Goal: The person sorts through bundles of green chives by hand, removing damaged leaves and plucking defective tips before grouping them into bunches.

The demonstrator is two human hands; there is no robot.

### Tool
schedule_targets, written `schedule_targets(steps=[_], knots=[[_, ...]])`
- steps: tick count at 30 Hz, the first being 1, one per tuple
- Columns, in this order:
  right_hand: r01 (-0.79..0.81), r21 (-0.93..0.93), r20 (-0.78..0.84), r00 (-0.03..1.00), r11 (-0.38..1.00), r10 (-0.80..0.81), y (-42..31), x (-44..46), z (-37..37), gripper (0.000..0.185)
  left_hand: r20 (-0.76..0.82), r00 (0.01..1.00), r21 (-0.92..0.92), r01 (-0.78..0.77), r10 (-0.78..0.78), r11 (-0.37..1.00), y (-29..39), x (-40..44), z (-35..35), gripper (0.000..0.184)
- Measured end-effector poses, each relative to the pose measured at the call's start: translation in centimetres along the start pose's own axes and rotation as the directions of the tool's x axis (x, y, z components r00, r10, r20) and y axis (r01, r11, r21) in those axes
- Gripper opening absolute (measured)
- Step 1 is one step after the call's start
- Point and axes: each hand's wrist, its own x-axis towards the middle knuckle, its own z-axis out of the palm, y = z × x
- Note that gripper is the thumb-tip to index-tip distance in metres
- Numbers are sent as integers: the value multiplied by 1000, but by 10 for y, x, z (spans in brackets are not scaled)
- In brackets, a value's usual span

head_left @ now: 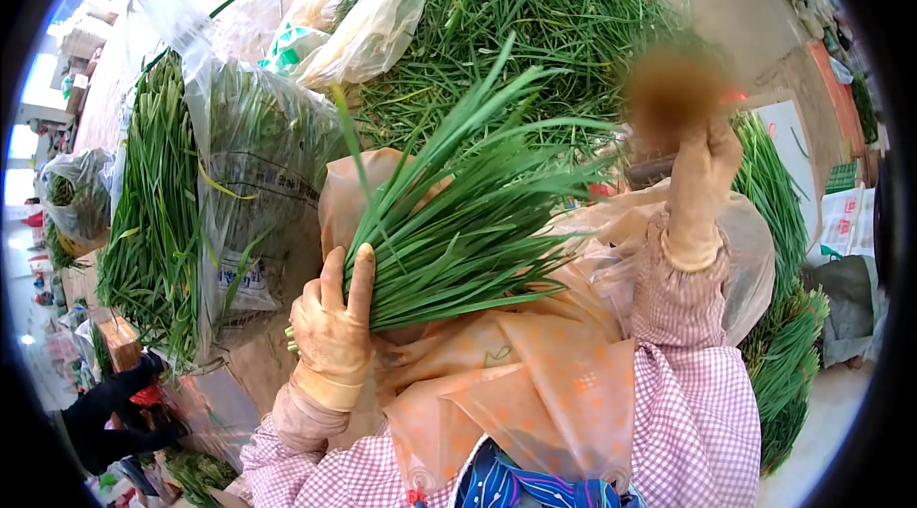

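Note:
A bunch of long green garlic chives [468, 231] lies across my lap, its leaf tips fanned up and to the right. My left hand [334, 322], in a pale glove, is closed around the stalk end, with a few cut ends showing below the fingers. My right hand [707, 164], also gloved, is raised at the right, apart from the bunch. A brown blur covers its fingers, so I cannot see whether they hold anything. Beyond the bunch is a big heap of loose chives [516, 2].
On the left, upright chives [153, 212] stand beside a clear plastic bag [263, 145]. White-green plastic wrap [373, 31] lies by the heap. More chives [783, 384] are stacked at my right. A person's dark-clothed legs [100, 417] show at lower left.

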Motion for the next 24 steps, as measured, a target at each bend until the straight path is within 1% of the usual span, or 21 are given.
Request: schedule_targets(steps=[1,2,3,4,5,7,8,9,11,12,14,15,17,18,19,20,21,22,23,24], knots=[[104,2,118,988,995,-103,-15,-11,11,16,-1,999,36,-32,32,999,0,1,-2,67],[203,28,233,951,979,-204,-30,-23,22,18,6,1000,34,-25,25,999,-1,3,-3,67],[369,65,400,841,927,-363,-38,-36,39,26,-31,997,64,-68,70,996,-2,6,-4,61],[499,160,542,677,851,-499,-47,-48,56,36,-64,992,99,-105,112,989,-3,9,-4,56],[656,207,692,426,726,-583,-57,-59,76,52,-49,995,106,-86,92,991,-5,10,-3,56],[642,227,775,336,733,-534,-51,-86,112,73,-118,982,58,-143,149,988,-10,7,0,51],[653,127,854,310,747,-417,-42,-81,122,86,-95,984,76,-145,152,987,-10,10,-2,48],[692,6,861,363,722,-355,-36,-80,126,95,-99,991,31,-86,89,996,-9,11,-4,47],[583,-142,927,361,800,-99,-30,-92,120,98,-120,992,99,-15,27,995,-6,3,0,47],[586,-119,937,334,802,-105,-26,-98,118,98,-112,994,98,13,-2,995,-2,0,-3,47],[404,-213,939,336,889,73,-20,-109,112,94,-154,988,135,33,-12,990,5,-5,-13,41],[408,-205,946,317,890,72,-17,-112,109,94,-149,988,132,51,-31,990,8,-14,-14,41],[342,-234,894,443,910,63,-14,-114,106,91,-217,976,-42,15,-24,999,21,-42,-18,45],[290,-267,882,457,919,112,-16,-114,106,82,-309,950,-158,-100,47,982,19,-58,-20,42],[294,-252,890,444,922,102,-18,-114,106,82,-361,932,-322,-159,34,933,18,-66,-25,39],[261,-303,891,420,916,175,-18,-113,105,78,-240,966,-489,-37,-94,872,21,-75,-26,39],[230,-357,886,392,905,249,-19,-112,106,74,-99,974,-628,96,-202,772,23,-84,-21,38],[217,-380,884,373,899,283,-21,-110,107,72,5,939,-717,243,-344,653,23,-95,-6,41],[223,-370,890,365,902,275,-23,-109,107,72,122,879,-779,372,-462,504,23,-105,11,44],[207,-374,891,350,904,289,-25,-108,108,72,325,740,-812,538,-589,227,25,-107,19,49]])
